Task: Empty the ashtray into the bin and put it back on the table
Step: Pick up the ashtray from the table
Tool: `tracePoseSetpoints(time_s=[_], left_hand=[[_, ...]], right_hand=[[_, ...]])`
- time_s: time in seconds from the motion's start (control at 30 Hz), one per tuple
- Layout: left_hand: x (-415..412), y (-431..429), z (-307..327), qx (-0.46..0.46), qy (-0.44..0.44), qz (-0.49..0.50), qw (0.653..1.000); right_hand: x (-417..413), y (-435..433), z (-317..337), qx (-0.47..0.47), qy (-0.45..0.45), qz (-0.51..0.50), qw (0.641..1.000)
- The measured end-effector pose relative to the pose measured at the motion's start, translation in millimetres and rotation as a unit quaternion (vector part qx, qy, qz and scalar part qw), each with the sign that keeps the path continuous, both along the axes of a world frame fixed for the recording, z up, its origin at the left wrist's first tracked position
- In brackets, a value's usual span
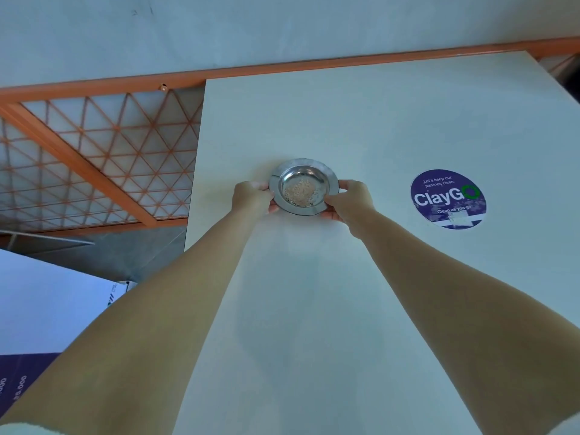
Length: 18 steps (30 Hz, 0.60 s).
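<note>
- My left hand [252, 196] holds the left edge of the ashtray [303, 186], with the fingers closed around the rim.
- My right hand [350, 199] holds the right edge of the ashtray in the same way; its thumb lies on top of the rim and its fingers go under it.
- So both my grips are closed on the ashtray, one on each side of it.
- The ashtray is a round metal dish with a wide flat rim. It is upright, and I cannot tell whether it rests on the counter [392, 127] or is just above it.
- In the middle of the ashtray lies a small heap of pale crumbs [299, 191].
- To the right of the ashtray, well apart from it, a round purple sticker [448, 199] lies flat on the counter. It reads "ClayGo" and "Clean as you go".
- To the left of the ashtray, past the edge of the counter, stands an orange railing [94, 152] with a mesh of triangles.
- Behind the ashtray, beyond the far edge of the counter, is a pale wall [282, 26].
</note>
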<state>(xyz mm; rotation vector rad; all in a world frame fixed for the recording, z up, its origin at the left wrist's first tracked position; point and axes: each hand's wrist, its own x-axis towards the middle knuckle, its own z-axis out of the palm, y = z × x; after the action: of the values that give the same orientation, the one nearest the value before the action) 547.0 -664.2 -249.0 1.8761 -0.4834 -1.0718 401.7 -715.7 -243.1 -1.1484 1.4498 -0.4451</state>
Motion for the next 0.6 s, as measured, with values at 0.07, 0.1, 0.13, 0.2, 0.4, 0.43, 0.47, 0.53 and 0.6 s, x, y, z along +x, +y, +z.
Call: tracePoseSetpoints(time_s=[0.07,0.1,0.13,0.2,0.4,0.43,0.47,0.53,0.6], left_hand=[[-2,2,2,-0.003,0.013,0.002,1.0],[-3,3,4,-0.006,0.017,0.002,1.0],[-3,4,6,-0.01,0.019,0.002,1.0],[-3,5,10,-0.02,0.019,-0.001,1.0],[-6,9,27,-0.053,0.006,-0.031,0.998],[-8,9,31,-0.058,0.006,-0.038,0.998],[-10,9,35,-0.059,0.005,-0.044,0.997],[-15,8,43,-0.055,0.003,-0.056,0.997],[-22,7,53,-0.057,0.005,-0.069,0.996]], right_hand=[[-4,1,-2,0.008,-0.02,-0.007,1.0],[-6,2,-2,0.014,-0.035,-0.013,0.999],[-8,3,-1,0.02,-0.05,-0.02,0.998],[-11,5,2,0.027,-0.071,-0.029,0.997],[-23,13,19,0.018,-0.107,-0.051,0.993],[-26,15,23,0.017,-0.111,-0.056,0.992],[-29,17,27,0.018,-0.115,-0.063,0.991],[-37,20,37,0.025,-0.133,-0.079,0.988],[-48,24,48,0.037,-0.158,-0.096,0.982]])
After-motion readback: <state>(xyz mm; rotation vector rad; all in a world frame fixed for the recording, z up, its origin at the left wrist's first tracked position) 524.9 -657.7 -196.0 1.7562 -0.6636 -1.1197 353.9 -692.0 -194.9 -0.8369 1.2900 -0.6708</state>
